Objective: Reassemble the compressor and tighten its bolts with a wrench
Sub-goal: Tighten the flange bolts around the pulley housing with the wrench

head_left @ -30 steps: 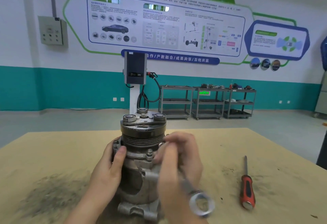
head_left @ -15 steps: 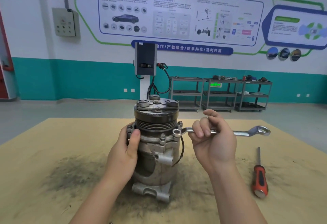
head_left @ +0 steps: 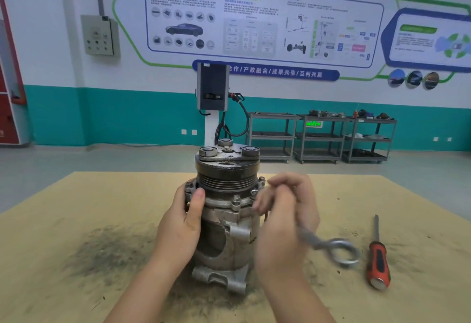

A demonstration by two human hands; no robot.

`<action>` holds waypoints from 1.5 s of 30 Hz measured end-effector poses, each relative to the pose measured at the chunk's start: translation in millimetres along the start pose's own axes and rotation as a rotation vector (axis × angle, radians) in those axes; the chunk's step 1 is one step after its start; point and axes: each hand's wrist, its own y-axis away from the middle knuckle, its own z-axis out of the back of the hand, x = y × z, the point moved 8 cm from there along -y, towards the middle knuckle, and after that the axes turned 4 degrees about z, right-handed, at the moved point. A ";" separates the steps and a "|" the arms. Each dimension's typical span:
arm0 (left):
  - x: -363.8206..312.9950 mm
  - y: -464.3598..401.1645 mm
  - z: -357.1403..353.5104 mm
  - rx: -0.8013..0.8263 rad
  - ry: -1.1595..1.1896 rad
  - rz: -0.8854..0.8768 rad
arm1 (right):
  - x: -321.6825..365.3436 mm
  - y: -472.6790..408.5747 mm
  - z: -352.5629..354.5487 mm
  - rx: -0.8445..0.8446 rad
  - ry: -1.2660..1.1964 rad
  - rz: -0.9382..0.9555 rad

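**A:** Where is the compressor, and does it look put together?

**B:** The compressor (head_left: 226, 210) stands upright in the middle of a tan tabletop (head_left: 76, 208), on a dark smear of grime. It appears assembled: the grooved pulley and clutch plate sit on top, and the front housing flange is seated on the body with bolts (head_left: 236, 199) showing around its rim.

**A:** What are the hands doing?

**B:** The left hand (head_left: 183, 223) wraps around the left side of the body, thumb pressed against the flange, steadying it. The right hand (head_left: 283, 218) is curled around the shaft of a wrench (head_left: 331, 246), just right of the compressor. That hand and the wrench are motion-blurred. The free ring end points down and right, toward the viewer. The working end is hidden behind the fingers, near a bolt on the flange's right side; I cannot tell whether it is seated on that bolt.

**A:** So how far along is the job?

**B:** My judgement: reassembly is done and tightening is under way. Whether any bolt is fully tight cannot be seen, so the ring of bolts likely remains to be worked through.

**A:** Anything else nearby?

**B:** A red-handled screwdriver (head_left: 377, 259) lies on the tabletop to the right, untouched.
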 end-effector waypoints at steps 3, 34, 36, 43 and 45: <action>-0.6 -1.3 -0.6 0.024 0.006 0.003 | 12.2 4.9 -13.6 0.123 0.153 0.089; 2.9 -2.7 -2.1 0.124 0.052 0.063 | 21.9 -0.2 -14.7 0.205 0.204 0.211; 2.9 -2.6 -2.9 0.134 0.046 0.064 | 16.8 -17.9 3.3 0.083 -0.014 0.057; 1.8 -2.8 -2.5 0.101 0.055 0.034 | -35.4 -35.4 22.7 -0.054 -0.318 -0.430; 1.4 -2.3 -2.5 0.100 0.049 0.031 | -41.4 -36.0 22.9 -0.052 -0.362 -0.495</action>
